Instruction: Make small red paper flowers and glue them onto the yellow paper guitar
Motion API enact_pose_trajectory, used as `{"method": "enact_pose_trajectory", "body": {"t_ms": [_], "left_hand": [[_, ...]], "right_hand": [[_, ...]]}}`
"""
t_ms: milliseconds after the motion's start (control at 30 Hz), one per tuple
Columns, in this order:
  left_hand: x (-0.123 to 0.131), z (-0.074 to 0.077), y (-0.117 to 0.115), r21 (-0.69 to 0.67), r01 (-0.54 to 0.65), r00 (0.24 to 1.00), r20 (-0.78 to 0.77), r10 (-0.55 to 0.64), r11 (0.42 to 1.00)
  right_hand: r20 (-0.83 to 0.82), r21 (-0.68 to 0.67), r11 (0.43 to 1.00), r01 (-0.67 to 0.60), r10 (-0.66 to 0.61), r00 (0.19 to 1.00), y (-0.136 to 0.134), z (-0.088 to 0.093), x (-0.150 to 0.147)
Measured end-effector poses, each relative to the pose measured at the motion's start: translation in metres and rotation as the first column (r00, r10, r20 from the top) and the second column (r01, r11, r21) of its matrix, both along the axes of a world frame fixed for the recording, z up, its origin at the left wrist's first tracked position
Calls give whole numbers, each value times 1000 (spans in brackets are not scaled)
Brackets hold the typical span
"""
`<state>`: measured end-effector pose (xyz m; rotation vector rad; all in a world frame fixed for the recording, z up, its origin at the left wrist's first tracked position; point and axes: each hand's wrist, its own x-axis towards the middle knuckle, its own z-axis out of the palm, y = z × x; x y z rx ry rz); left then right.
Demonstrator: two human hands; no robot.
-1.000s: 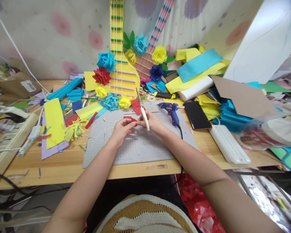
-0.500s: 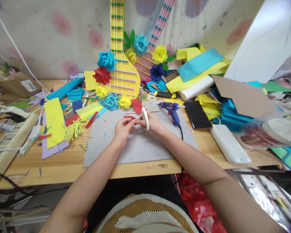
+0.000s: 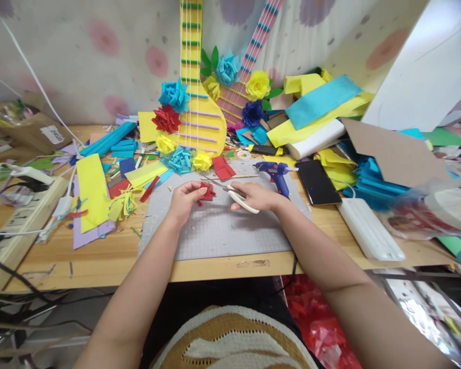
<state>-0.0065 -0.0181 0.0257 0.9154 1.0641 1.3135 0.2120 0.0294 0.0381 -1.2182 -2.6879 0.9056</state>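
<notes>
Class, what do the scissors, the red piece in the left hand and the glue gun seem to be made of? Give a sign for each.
Scissors: blades probably metal, thin and grey; handles likely smooth plastic, pale.
Red piece: matt, creased paper by its look, though thin fabric cannot be ruled out.
Glue gun: probably smooth, hard plastic, from its even blue colour and moulded shape.

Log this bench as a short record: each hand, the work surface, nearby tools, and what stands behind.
Left hand: pinching red paper
Right hand: holding white-handled scissors, blades pointing toward the left hand
Work surface: grey cutting mat on a wooden table
Nearby tool: blue glue gun, near the mat's far right corner
Right of glue gun: black phone
Behind: yellow guitar-shaped cutout with paper flowers; pink cutout leaning beyond it
</notes>
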Motion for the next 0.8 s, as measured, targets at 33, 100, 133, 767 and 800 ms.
{"method": "enact_pose_trajectory", "body": {"t_ms": [33,100,133,767,800], "left_hand": [[0,0,0,-5,-11,1000,4,11,1000],[0,-1,1,-3,-21,1000,17,21,1000],[0,-1,1,3,-18,999,26,18,1000],[1,-7,5,-26,-90,977,192,93,996],[2,-7,5,-29,-90,977,193,94,996]], "right_hand": [[18,-1,1000,-10,10,1000,-1,0,-2],[42,8,1000,-15,15,999,-3,0,-5],[50,15,1000,-14,13,999,-4,0,-6],[91,237,971,41,-64,994,-19,4,-20],[90,244,969,46,-70,993,-19,3,-20]]}}
